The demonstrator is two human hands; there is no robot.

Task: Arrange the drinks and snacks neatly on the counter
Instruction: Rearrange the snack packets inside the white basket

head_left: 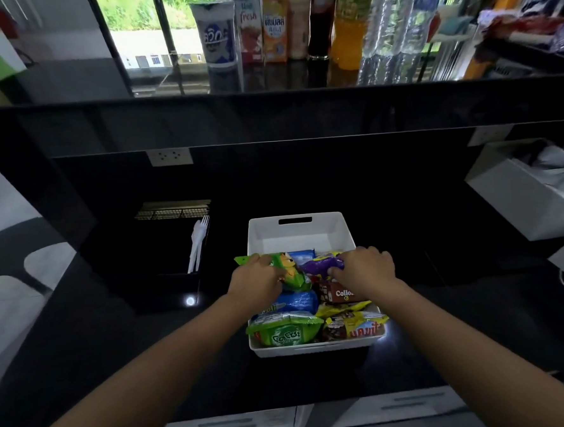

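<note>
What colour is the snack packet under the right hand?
The snack packet is purple, with some yellow; the head view shows it.

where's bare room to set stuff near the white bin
Bare: back of bin; counter between it and fork holder; counter right of it, up to white box. Crowded: its front, left hand holding green pack, right hand holding purple pack.

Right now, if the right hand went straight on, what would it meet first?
The right hand grips the purple packet; beyond that, probably the blue packet, then the far wall of the bin, though depth is unclear.
</note>
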